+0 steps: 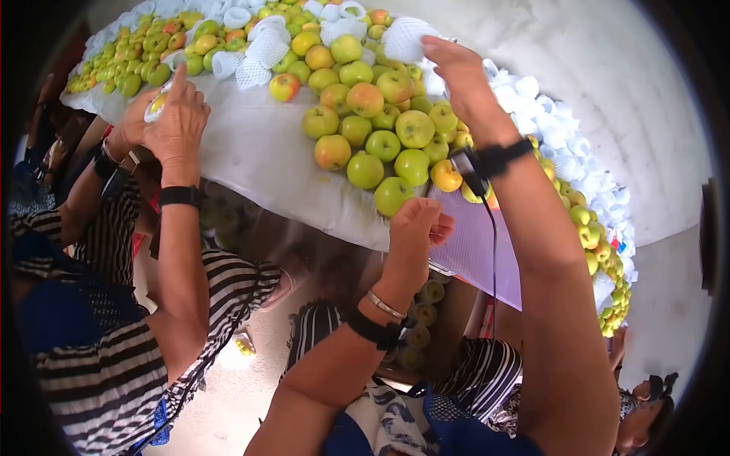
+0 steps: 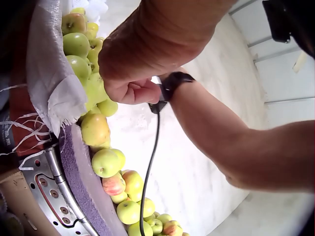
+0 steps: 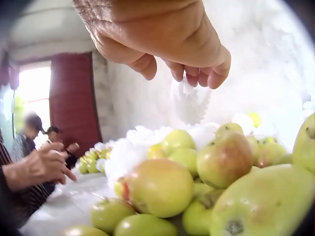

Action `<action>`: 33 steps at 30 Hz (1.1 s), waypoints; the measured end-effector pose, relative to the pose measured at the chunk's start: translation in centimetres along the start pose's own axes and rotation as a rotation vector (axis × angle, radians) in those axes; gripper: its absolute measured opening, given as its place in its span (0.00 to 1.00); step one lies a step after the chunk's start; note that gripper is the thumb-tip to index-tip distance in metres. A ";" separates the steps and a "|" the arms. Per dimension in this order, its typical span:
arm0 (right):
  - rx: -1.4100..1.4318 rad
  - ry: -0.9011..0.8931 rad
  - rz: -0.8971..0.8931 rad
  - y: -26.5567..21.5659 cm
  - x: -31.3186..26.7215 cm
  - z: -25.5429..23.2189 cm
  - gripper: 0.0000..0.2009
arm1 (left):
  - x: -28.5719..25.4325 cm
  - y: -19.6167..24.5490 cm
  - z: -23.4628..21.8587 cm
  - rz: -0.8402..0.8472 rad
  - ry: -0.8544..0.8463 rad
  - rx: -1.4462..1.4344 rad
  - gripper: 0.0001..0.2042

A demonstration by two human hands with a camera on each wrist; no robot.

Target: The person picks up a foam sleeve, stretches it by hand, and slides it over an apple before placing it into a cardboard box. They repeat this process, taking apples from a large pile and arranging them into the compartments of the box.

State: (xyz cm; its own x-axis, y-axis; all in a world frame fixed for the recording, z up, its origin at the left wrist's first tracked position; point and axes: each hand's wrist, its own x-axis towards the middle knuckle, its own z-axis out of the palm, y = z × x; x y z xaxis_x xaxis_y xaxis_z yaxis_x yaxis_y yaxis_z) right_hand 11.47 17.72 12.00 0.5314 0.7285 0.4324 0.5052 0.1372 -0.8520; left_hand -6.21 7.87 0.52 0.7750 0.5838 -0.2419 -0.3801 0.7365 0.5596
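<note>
Foam net (image 3: 191, 105) pinched over a heap of apples (image 1: 414, 129)

The right hand (image 1: 460, 76) is stretched out over the far part of the heap, fingertips drawn close together on the net's edge; the net hangs beneath them. An edge pinch probably suits something so light and soft, leaving its shape uncrushed. The left hand (image 1: 418, 228), nearer the body, has its fingers curled in, with nothing inside that I can see, near the closest apple. Apples spread between the two hands, likely for easy reach from either. More loose nets (image 1: 540, 110) lie right of the right hand, along the heap's far edge. Left of the hands, the tabletop (image 1: 247, 144) wears a white covering, perhaps as cushioning against bruises. Farther left, a neighbour's hands (image 1: 176, 121) hold a netted apple (image 1: 158, 105).
</note>
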 end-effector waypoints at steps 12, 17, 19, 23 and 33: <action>0.607 0.132 0.548 -16.4 -34.6 -10.9 0.05 | -14.5 0.1 3.8 -0.165 -0.829 -0.010 0.21; 0.514 0.258 0.456 -17.3 -42.5 -10.1 0.09 | -21.9 -0.2 2.2 -0.274 -0.694 0.246 0.20; 0.502 0.292 0.458 -17.6 -43.4 -9.3 0.10 | -23.0 -0.2 1.9 -0.220 -0.634 0.294 0.20; 0.575 0.297 0.383 -17.1 -43.5 -8.9 0.08 | -24.1 -0.5 2.4 -0.134 -0.631 0.307 0.17; 0.651 0.181 0.472 -17.8 -44.1 -9.9 0.06 | -24.2 -1.5 3.3 0.163 -0.557 0.488 0.09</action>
State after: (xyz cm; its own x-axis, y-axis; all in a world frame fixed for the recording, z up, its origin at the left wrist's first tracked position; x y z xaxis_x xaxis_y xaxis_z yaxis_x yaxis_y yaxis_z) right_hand -14.22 -23.50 10.98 0.7186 0.6951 -0.0211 -0.2651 0.2458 -0.9324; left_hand -22.74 -8.48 8.18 0.9178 0.3182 0.2375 -0.3456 0.3456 0.8724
